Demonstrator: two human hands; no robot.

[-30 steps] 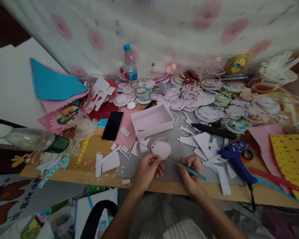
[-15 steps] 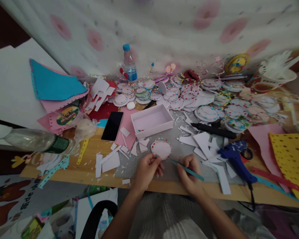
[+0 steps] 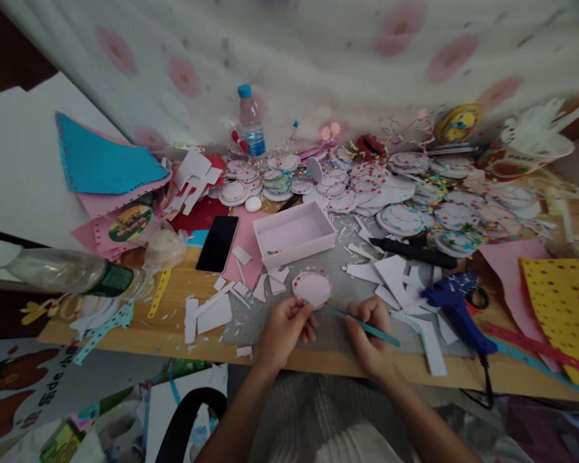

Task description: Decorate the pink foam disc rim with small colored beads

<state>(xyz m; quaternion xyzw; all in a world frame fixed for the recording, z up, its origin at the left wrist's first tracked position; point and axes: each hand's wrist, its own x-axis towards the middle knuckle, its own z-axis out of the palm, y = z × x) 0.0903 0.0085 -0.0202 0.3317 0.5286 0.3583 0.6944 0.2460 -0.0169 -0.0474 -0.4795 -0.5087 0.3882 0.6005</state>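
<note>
We find the white disc (image 3: 312, 289) round and pale-faced, its rim dotted with small coloured spots, red among them. It sits over the grey mat (image 3: 251, 331), near the pale box (image 3: 294, 236). The left hand (image 3: 287, 328) pinches at its near edge; we cannot tell what it grips. The right hand (image 3: 370, 341) grasps a slender teal strip (image 3: 380, 334), pointed toward the disc.

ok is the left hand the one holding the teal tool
No, the right hand holds the teal tool, its tip near the round beaded disc.
</note>
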